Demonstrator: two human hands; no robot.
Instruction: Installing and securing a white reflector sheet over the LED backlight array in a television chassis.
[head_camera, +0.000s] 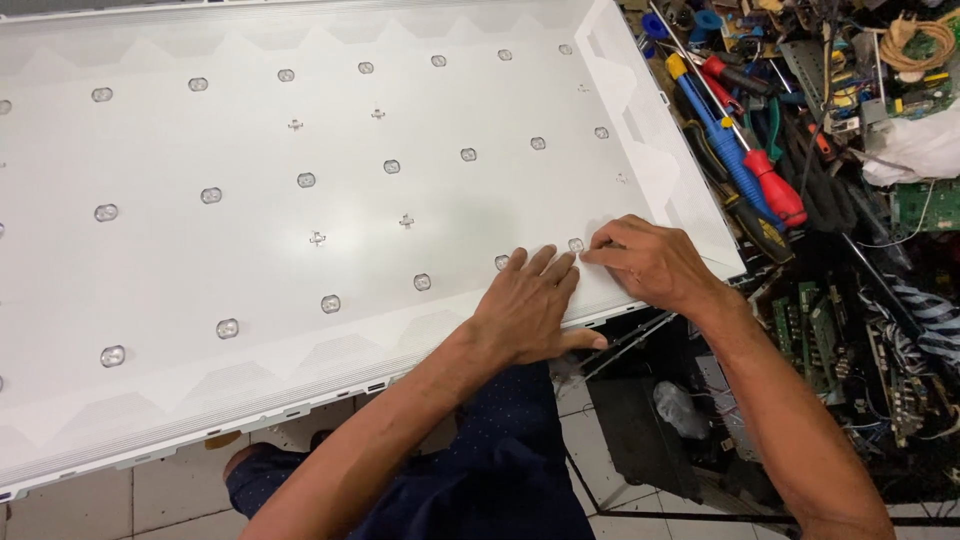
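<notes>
The right hand (655, 262) pinches its fingertips narrow around a small clear LED lens (576, 244). The left hand (528, 305) lies flat just beside it, fingers spread and pressing the white reflector sheet (250, 250) of the backlight panel. Both work near the panel's front right corner, close to its edge. Leftward the sheet runs wide, dotted with rows of lenses. Screwdrivers (745, 160) crowd the right.

Both hands (590, 285) flat, fingertips meeting
</notes>
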